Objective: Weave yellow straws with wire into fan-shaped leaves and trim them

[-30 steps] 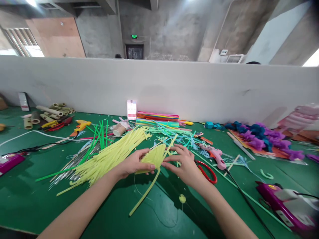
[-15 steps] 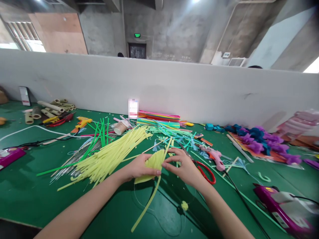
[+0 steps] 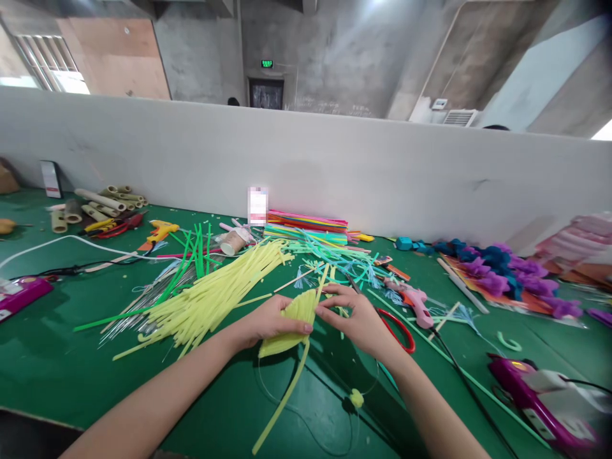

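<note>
My left hand (image 3: 277, 325) is closed around a fan-shaped piece of yellow pipe cleaners (image 3: 302, 307) laid side by side. At its right edge, my right hand (image 3: 349, 312) pinches with thumb and forefinger, touching the piece beside an upright yellow strip (image 3: 322, 280). What lies between those fingertips is too small to make out. One long yellow pipe cleaner (image 3: 285, 392) hangs down from the piece toward the table's front. Below, a thin clear line loops about, with a small yellow knot (image 3: 356, 398) near it. Red-handled scissors (image 3: 401, 331) lie partly hidden behind my right hand.
A heap of yellow pipe cleaners (image 3: 215, 293) lies left of my hands. Around stand a pink glue gun (image 3: 418, 306), a yellow glue gun (image 3: 162, 231), a phone (image 3: 258, 207), bamboo tubes (image 3: 100, 201), purple flowers (image 3: 492, 284) and a magenta power strip (image 3: 530, 395) with black cable.
The whole view has shifted slightly. Both hands keep hold of the yellow piece in nearly the same place, and my right fingers have moved only a little along its edge.
</note>
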Demonstrator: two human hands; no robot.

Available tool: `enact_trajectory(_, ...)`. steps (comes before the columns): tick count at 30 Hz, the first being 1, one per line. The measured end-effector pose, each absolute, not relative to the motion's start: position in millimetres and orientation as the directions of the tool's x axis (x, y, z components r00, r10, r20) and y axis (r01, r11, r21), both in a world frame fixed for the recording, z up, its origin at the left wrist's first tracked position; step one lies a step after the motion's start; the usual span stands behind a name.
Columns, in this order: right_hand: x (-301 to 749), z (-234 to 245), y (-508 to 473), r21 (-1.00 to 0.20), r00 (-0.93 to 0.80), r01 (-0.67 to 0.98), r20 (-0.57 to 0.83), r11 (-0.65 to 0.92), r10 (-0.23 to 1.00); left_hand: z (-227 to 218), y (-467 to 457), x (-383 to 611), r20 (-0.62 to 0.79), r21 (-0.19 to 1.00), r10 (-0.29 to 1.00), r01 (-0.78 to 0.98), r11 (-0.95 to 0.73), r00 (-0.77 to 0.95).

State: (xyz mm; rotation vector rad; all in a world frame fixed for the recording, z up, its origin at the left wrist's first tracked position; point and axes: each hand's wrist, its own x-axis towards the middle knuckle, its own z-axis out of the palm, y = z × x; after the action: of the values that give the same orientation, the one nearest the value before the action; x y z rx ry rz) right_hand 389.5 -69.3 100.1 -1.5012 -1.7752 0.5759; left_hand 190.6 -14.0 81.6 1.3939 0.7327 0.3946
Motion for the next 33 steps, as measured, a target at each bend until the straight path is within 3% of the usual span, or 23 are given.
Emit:
enact_trajectory(7, 387.4, 98.3, -72.2, -0.740, -0.077, 0.654, 0.139, 0.155, 0.987, 80.7, -14.2, 193.0, -0.225, 0.973, 0.648, 0.132, 0.189, 0.728)
enact_trajectory(22, 388.2, 100.8, -71.7, -0.759, -0.063, 0.617, 0.214, 0.207, 0.975, 83.0, -15.9, 192.4, -0.229, 0.972, 0.647, 0.143, 0.184, 0.727)
enact_trajectory(26, 390.1, 102.4, -69.9, -0.826, 0.013, 0.515, 0.274, 0.229, 0.962, 81.9, -15.8, 192.1, -0.229, 0.973, 0.660, 0.161, 0.163, 0.715)
enact_trajectory(33, 391.1, 97.5, -65.2, -0.953, 0.057, 0.268, 0.165, 0.144, 0.985, 82.9, -17.1, 192.2, -0.244, 0.970, 0.634, 0.185, 0.159, 0.734)
